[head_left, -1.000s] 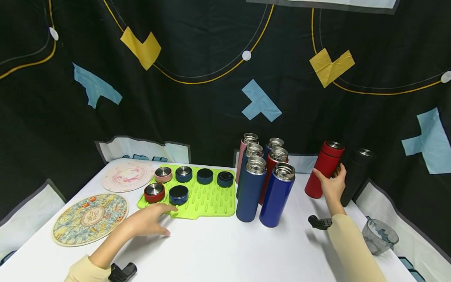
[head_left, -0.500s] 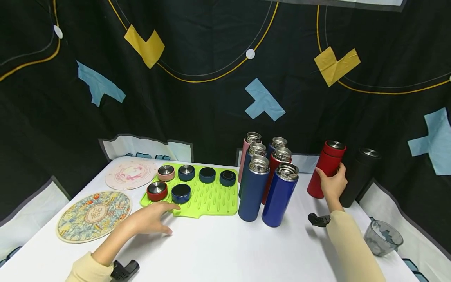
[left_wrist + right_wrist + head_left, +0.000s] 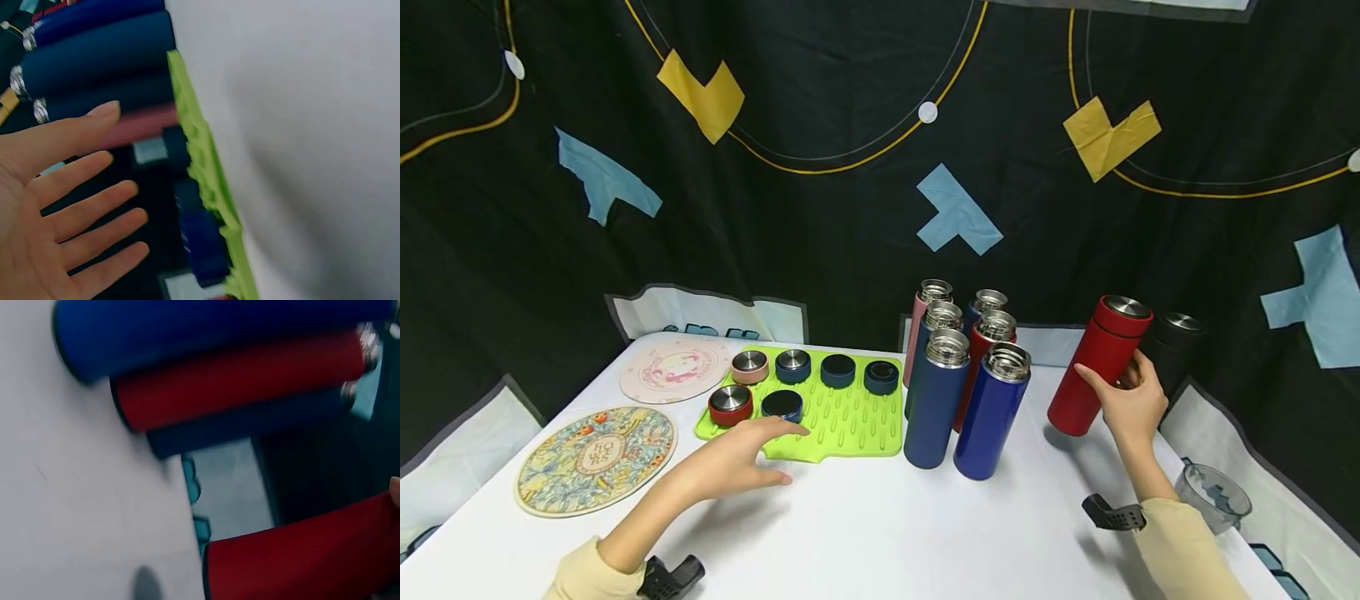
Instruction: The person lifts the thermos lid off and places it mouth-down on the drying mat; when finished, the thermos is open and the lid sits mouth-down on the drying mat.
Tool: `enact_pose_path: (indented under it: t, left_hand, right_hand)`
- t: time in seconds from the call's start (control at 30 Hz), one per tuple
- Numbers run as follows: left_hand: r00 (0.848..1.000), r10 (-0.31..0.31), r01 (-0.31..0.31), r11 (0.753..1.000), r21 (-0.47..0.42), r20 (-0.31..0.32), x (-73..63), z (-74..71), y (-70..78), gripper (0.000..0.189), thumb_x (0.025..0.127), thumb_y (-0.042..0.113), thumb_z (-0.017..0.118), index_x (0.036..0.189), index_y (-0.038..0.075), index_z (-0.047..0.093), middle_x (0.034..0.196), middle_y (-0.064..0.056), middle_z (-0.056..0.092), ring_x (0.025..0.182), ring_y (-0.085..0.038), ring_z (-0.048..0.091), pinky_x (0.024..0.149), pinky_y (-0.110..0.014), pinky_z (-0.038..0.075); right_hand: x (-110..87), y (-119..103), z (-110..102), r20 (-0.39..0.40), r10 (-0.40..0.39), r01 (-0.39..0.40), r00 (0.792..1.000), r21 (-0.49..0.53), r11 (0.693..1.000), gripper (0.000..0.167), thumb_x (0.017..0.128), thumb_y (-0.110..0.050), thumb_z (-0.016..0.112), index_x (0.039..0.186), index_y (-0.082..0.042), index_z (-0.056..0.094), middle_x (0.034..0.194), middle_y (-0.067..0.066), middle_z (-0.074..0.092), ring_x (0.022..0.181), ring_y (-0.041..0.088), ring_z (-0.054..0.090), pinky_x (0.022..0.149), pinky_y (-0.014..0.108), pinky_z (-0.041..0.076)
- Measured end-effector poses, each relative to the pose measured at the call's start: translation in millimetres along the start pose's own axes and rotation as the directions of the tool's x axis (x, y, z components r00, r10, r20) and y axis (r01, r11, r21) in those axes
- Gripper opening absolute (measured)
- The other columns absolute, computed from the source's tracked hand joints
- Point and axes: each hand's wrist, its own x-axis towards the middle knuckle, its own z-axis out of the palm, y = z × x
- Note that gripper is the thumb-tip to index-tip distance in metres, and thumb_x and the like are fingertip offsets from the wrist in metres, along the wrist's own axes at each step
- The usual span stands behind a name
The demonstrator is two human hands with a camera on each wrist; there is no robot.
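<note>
My right hand point(image 3: 1133, 404) grips a red thermos bottle point(image 3: 1093, 367) with a lid on, at the right of the table. The bottle tilts slightly and hangs just above the tabletop, its shadow beneath it. In the right wrist view the same red thermos point(image 3: 300, 556) shows with one fingertip point(image 3: 395, 490) at its side. My left hand point(image 3: 733, 467) hovers in front of a green mat point(image 3: 857, 417), holding nothing. Its fingers are spread and straight in the left wrist view, where the left hand point(image 3: 69, 219) is apart from the mat. A blue lid point(image 3: 782, 405) sits nearest it.
Several uncapped thermos bottles point(image 3: 936, 400) stand grouped mid-table. Several lids lie on the mat, among them a red lid point(image 3: 730, 403). Behind my right hand stands a black thermos point(image 3: 1176, 337). A glass cup point(image 3: 1213, 496) is at the right edge; a patterned round mat point(image 3: 598, 461) lies left.
My right hand has lifted the red thermos off the table and brought it a little nearer to me. My left hand has shifted slightly right, still holding nothing.
</note>
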Motion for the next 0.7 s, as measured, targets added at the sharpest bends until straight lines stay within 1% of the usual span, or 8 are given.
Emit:
enact_pose_path:
  t: [0.07, 0.17, 0.27, 0.37, 0.47, 0.53, 0.63, 0.7]
  left_hand:
    - [0.999, 0.018, -0.018, 1.000, -0.004, -0.037, 3.1, 0.3, 8.4, 0.057, 0.077, 0.023, 0.082, 0.129, 0.012, 0.059, 0.128, -0.006, 0.060, 0.122, -0.030, 0.052, 0.098, -0.049, 0.045]
    - [0.996, 0.041, -0.042, 0.999, -0.016, -0.081, 8.0, -1.7, 22.2, 0.060, 0.078, 0.026, 0.082, 0.132, 0.017, 0.057, 0.131, -0.001, 0.058, 0.125, -0.027, 0.050, 0.098, -0.046, 0.046]
    - [0.988, 0.092, -0.096, 0.995, -0.022, -0.125, 14.0, -6.4, 36.5, 0.063, 0.077, 0.027, 0.082, 0.134, 0.021, 0.056, 0.134, 0.002, 0.056, 0.126, -0.023, 0.049, 0.097, -0.044, 0.047]
    - [0.972, 0.149, -0.160, 0.986, -0.045, -0.183, 20.9, -12.6, 51.0, 0.065, 0.076, 0.026, 0.083, 0.135, 0.021, 0.055, 0.137, 0.002, 0.053, 0.127, -0.021, 0.049, 0.095, -0.039, 0.050]
    - [0.952, 0.192, -0.215, 0.974, -0.074, -0.238, 27.4, -20.3, 65.2, 0.065, 0.076, 0.022, 0.083, 0.135, 0.019, 0.056, 0.138, 0.000, 0.052, 0.127, -0.020, 0.049, 0.090, -0.033, 0.052]
    - [0.941, 0.212, -0.243, 0.966, -0.090, -0.264, 31.3, -25.3, 74.2, 0.065, 0.077, 0.020, 0.083, 0.136, 0.019, 0.055, 0.139, -0.001, 0.051, 0.124, -0.019, 0.050, 0.086, -0.029, 0.054]
    - [0.924, 0.246, -0.291, 0.949, -0.118, -0.294, 37.8, -31.5, 87.5, 0.066, 0.078, 0.018, 0.082, 0.137, 0.019, 0.053, 0.140, -0.002, 0.049, 0.120, -0.018, 0.053, 0.081, -0.026, 0.055]
    - [0.911, 0.272, -0.328, 0.934, -0.142, -0.310, 42.5, -34.0, 96.5, 0.067, 0.079, 0.018, 0.081, 0.139, 0.019, 0.052, 0.141, -0.002, 0.047, 0.119, -0.017, 0.053, 0.078, -0.024, 0.055]
  right_hand:
    - [-7.9, -9, -9, 0.042, 0.031, -0.032, 0.999, 0.012, 0.999, 0.074, 0.080, -0.034, 0.079, 0.143, -0.017, 0.045, 0.133, 0.010, 0.058, 0.113, 0.027, 0.059, 0.083, 0.029, 0.054]
    - [-21.5, -23, -23, 0.104, 0.055, -0.057, 0.993, 0.014, 0.998, 0.075, 0.079, -0.033, 0.080, 0.144, -0.017, 0.045, 0.132, 0.011, 0.058, 0.110, 0.025, 0.060, 0.069, 0.016, 0.053]
    - [-34.3, -37, -37, 0.165, 0.055, -0.051, 0.985, -0.029, 0.998, 0.077, 0.079, -0.033, 0.080, 0.145, -0.016, 0.043, 0.133, 0.012, 0.057, 0.113, 0.028, 0.059, 0.073, 0.016, 0.053]
    - [-47.1, -52, -49, 0.208, 0.023, -0.003, 0.978, -0.092, 0.996, 0.079, 0.078, -0.033, 0.081, 0.145, -0.014, 0.043, 0.131, 0.013, 0.058, 0.112, 0.030, 0.059, 0.080, 0.016, 0.050]
    - [-61.8, -65, -58, 0.234, -0.060, 0.087, 0.970, -0.108, 0.990, 0.077, 0.076, -0.029, 0.083, 0.142, -0.012, 0.047, 0.125, 0.016, 0.062, 0.099, 0.017, 0.064, 0.076, 0.009, 0.048]
    - [-72.5, -74, -62, 0.255, -0.138, 0.169, 0.957, -0.103, 0.980, 0.075, 0.075, -0.025, 0.085, 0.139, -0.010, 0.049, 0.120, 0.017, 0.064, 0.090, 0.004, 0.063, 0.074, 0.006, 0.046]
    - [-86.7, -89, -64, 0.299, -0.261, 0.289, 0.918, -0.054, 0.956, 0.072, 0.072, -0.018, 0.087, 0.135, -0.007, 0.054, 0.111, 0.017, 0.067, 0.084, -0.007, 0.060, 0.073, 0.005, 0.046]
    - [-94.9, -100, -61, 0.344, -0.330, 0.355, 0.879, -0.011, 0.935, 0.071, 0.070, -0.015, 0.088, 0.132, -0.006, 0.056, 0.108, 0.015, 0.069, 0.085, -0.004, 0.062, 0.073, 0.008, 0.048]
